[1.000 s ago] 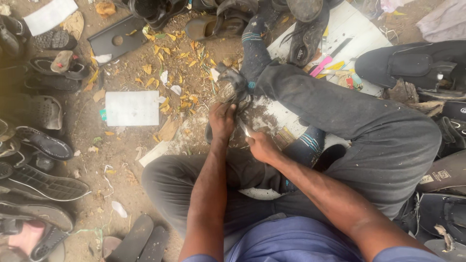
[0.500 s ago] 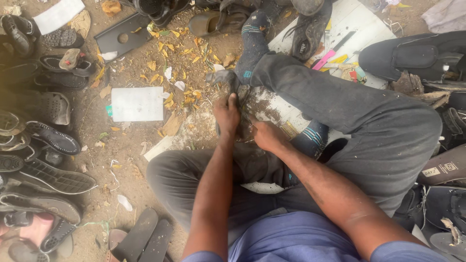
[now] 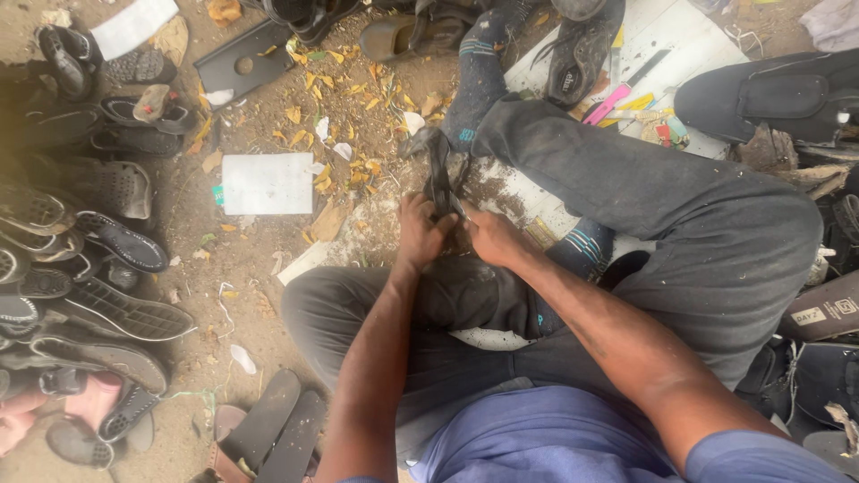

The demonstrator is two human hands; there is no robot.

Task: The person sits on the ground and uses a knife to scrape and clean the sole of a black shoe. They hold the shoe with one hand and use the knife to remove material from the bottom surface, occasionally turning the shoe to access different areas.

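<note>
At the far left a heap of worn shoes [image 3: 85,259] and sandals lies on the dirt ground [image 3: 259,286], some sole up. Just right of them a white sheet [image 3: 267,183] sits flat among scattered yellow scraps [image 3: 344,116], with a dark flat plate [image 3: 242,61] above it near the top edge. In the middle, the person sits with legs folded, and both hands meet over a dark strap [image 3: 438,174], a narrow black piece that looks like part of a shoe, held just in front of the knees and near the socked foot. The left hand [image 3: 420,231] is closed on the strap's lower end; the right hand [image 3: 488,237] pinches it from the other side, touching the left, so the two are pressed together on the one piece. Whether a tool or thread is in the fingers cannot be told. Judging by the trimmings already on the ground, some cutting seems done, while the strap is not yet joined to any shoe that shows, so the work looks partway along. Farther right, a white board [image 3: 689,36] carries a black shoe [image 3: 582,49], a pink-handled tool [image 3: 607,103] and a knife [image 3: 646,67]. At the far right lie a black bag [image 3: 778,94] and more dark shoes.
</note>
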